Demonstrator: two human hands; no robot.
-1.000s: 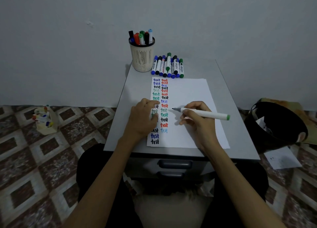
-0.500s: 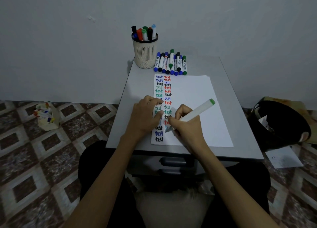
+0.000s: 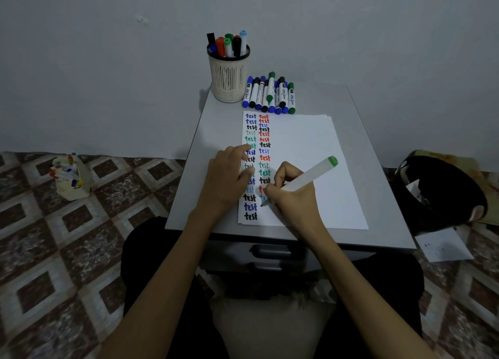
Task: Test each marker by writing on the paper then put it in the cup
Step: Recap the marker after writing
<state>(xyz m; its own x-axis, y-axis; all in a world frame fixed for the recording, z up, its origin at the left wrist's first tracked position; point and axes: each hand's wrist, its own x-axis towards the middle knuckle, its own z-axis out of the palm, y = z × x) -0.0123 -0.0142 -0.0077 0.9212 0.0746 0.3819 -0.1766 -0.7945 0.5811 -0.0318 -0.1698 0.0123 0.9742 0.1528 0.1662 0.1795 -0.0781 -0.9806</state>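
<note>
Green-ended marker (image 3: 310, 175) looks light and stiff, tip down low on the paper (image 3: 310, 137); right hand (image 3: 293, 198) pinches its barrel near the nib, left hand (image 3: 226, 181) presses relaxed fingers on the paper's left side.

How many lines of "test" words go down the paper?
2. One column runs down the paper's left edge, partly under the left hand; the second column sits just right of it, its bottom behind the right hand.
</note>
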